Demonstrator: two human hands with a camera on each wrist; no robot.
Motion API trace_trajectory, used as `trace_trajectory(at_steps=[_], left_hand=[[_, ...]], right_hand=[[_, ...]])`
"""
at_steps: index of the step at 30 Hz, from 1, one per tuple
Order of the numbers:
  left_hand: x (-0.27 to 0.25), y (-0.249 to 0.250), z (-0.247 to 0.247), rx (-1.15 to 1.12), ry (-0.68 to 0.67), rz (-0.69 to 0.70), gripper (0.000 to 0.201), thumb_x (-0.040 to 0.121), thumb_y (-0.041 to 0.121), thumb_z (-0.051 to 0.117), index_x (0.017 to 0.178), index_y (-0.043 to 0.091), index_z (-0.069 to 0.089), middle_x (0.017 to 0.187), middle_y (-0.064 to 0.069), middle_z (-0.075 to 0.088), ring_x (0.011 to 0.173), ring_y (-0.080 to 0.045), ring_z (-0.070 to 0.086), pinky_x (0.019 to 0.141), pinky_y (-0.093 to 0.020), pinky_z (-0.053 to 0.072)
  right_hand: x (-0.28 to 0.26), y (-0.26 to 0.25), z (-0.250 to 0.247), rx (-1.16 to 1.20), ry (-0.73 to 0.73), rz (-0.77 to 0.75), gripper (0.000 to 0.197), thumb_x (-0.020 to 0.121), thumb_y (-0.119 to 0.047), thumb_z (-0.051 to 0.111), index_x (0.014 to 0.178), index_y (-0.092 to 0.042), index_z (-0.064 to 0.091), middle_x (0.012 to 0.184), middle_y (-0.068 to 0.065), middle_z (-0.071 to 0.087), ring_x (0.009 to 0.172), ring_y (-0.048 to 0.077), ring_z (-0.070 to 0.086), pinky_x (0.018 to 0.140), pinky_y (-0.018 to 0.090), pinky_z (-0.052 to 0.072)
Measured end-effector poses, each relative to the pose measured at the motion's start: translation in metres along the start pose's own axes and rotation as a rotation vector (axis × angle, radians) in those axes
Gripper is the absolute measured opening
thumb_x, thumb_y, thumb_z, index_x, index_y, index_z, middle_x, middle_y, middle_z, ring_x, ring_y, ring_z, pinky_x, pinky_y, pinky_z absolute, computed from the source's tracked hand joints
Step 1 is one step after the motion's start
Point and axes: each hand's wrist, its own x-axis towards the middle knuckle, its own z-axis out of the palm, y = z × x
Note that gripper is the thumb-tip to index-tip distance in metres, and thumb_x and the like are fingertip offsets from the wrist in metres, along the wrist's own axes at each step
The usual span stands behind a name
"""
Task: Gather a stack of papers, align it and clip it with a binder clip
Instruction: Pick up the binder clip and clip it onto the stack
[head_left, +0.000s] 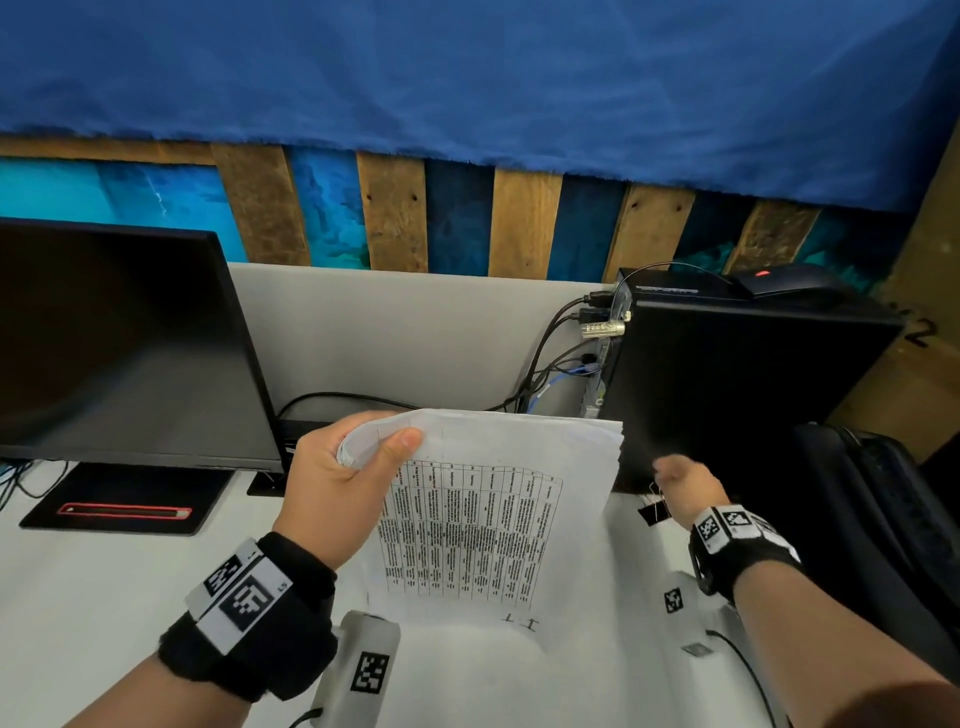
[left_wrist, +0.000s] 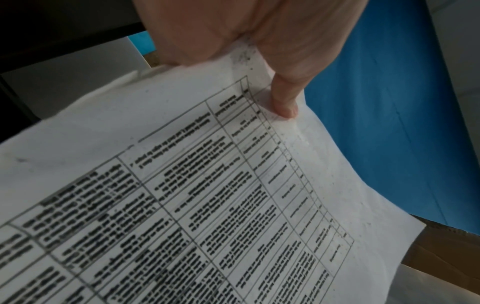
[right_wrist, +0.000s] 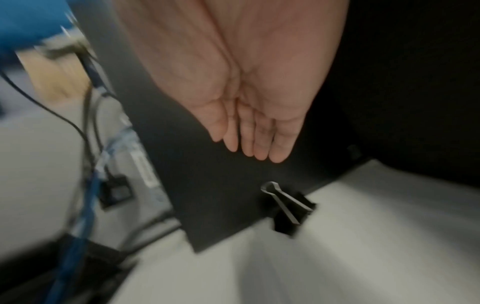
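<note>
Head view, L to R: dark monitor (head_left: 119, 338) upper left of frame, its base on the white table (head_left: 78, 597). Left hand (head_left: 337, 483) at center-left grips the paper stack (head_left: 483, 519) by its top-left corner, thumb on top, fingers curled under; corner is bent over. Stack is lifted off the table, tilted, printed grid facing up; sheet edges at top right fan slightly, not flush. Left wrist view: thumb (left_wrist: 285, 98) pressing on the top sheet. Right of the stack: binder clip (head_left: 653, 512) on the table, just in front of the black PC tower (head_left: 727, 395). Right hand (head_left: 688, 486) just above the clip, fingers straight and together, holding nothing; right wrist view shows a gap btw fingertips and clip. Black bag (head_left: 883, 519) at right edge of frame.
</note>
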Motion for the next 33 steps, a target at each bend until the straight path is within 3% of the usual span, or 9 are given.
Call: trace_trajectory(at_steps=[4, 9, 14, 18, 23, 25, 28, 30, 33], left_hand=[[0.001, 0.001, 0.0, 0.018, -0.015, -0.007, 0.014, 0.084, 0.009, 0.066, 0.085, 0.02, 0.074, 0.079, 0.018, 0.075, 0.072, 0.002, 0.069, 0.064, -0.009, 0.051], [0.003, 0.003, 0.002, 0.042, -0.015, 0.002, 0.018, 0.084, 0.008, 0.066, 0.081, 0.025, 0.072, 0.073, 0.023, 0.073, 0.069, 0.005, 0.067, 0.061, -0.005, 0.048], [0.004, 0.004, 0.003, 0.038, -0.019, 0.015, 0.021, 0.084, 0.006, 0.065, 0.081, 0.026, 0.072, 0.074, 0.022, 0.074, 0.069, 0.005, 0.067, 0.062, -0.005, 0.048], [0.004, 0.004, 0.003, 0.035, -0.023, 0.009, 0.019, 0.083, 0.009, 0.066, 0.081, 0.026, 0.073, 0.076, 0.019, 0.074, 0.07, 0.003, 0.068, 0.063, -0.007, 0.049], [0.004, 0.005, 0.004, 0.04, -0.025, 0.003, 0.015, 0.084, 0.009, 0.066, 0.083, 0.022, 0.073, 0.08, 0.019, 0.075, 0.073, 0.003, 0.068, 0.065, -0.006, 0.049], [0.004, 0.004, 0.003, 0.039, -0.024, -0.002, 0.015, 0.084, 0.009, 0.066, 0.084, 0.022, 0.073, 0.079, 0.019, 0.075, 0.073, 0.003, 0.069, 0.065, -0.007, 0.049], [0.005, 0.003, 0.003, 0.03, -0.023, -0.013, 0.015, 0.084, 0.008, 0.066, 0.084, 0.022, 0.073, 0.079, 0.018, 0.075, 0.073, 0.002, 0.069, 0.064, -0.007, 0.05], [0.005, 0.003, 0.004, 0.038, -0.025, -0.006, 0.016, 0.084, 0.007, 0.066, 0.083, 0.022, 0.072, 0.077, 0.02, 0.074, 0.072, 0.002, 0.069, 0.063, -0.006, 0.049], [0.005, 0.004, 0.005, 0.04, -0.027, 0.0, 0.018, 0.084, 0.006, 0.066, 0.081, 0.023, 0.071, 0.073, 0.023, 0.073, 0.069, 0.005, 0.067, 0.061, -0.004, 0.048]], right_hand=[[0.015, 0.021, 0.009, -0.211, -0.132, 0.003, 0.048, 0.096, -0.004, 0.037, 0.142, -0.016, 0.038, 0.143, 0.013, 0.046, 0.129, 0.03, 0.046, 0.106, 0.031, 0.037], [0.034, 0.029, 0.016, -0.373, -0.187, -0.062, 0.059, 0.088, 0.01, 0.038, 0.141, -0.015, 0.039, 0.143, 0.012, 0.046, 0.129, 0.027, 0.048, 0.108, 0.031, 0.039], [0.03, 0.032, 0.019, -0.459, -0.225, -0.062, 0.046, 0.088, -0.008, 0.049, 0.133, -0.016, 0.051, 0.132, 0.009, 0.057, 0.123, 0.025, 0.054, 0.103, 0.029, 0.042], [0.033, 0.037, 0.023, -0.43, -0.134, -0.049, 0.049, 0.087, -0.008, 0.047, 0.135, -0.02, 0.044, 0.141, 0.013, 0.044, 0.127, 0.033, 0.047, 0.108, 0.035, 0.038], [0.023, 0.029, 0.02, -0.476, -0.28, -0.043, 0.048, 0.093, -0.008, 0.04, 0.137, -0.027, 0.043, 0.144, 0.01, 0.043, 0.13, 0.028, 0.045, 0.105, 0.03, 0.037], [0.022, 0.026, 0.021, -0.498, -0.325, -0.041, 0.042, 0.091, -0.006, 0.042, 0.129, -0.022, 0.054, 0.141, 0.009, 0.047, 0.125, 0.026, 0.048, 0.101, 0.027, 0.038], [0.015, 0.017, 0.024, -0.538, -0.407, -0.001, 0.017, 0.088, -0.012, 0.052, 0.097, -0.016, 0.066, 0.127, 0.005, 0.059, 0.104, 0.02, 0.055, 0.088, 0.022, 0.042], [0.012, 0.013, 0.024, -0.597, -0.414, 0.039, 0.022, 0.088, -0.015, 0.053, 0.104, -0.011, 0.067, 0.125, 0.004, 0.062, 0.1, 0.018, 0.057, 0.09, 0.024, 0.045], [0.017, 0.015, 0.024, -0.552, -0.289, 0.086, 0.036, 0.087, -0.018, 0.053, 0.121, -0.006, 0.056, 0.126, 0.011, 0.06, 0.113, 0.025, 0.058, 0.086, 0.027, 0.047]])
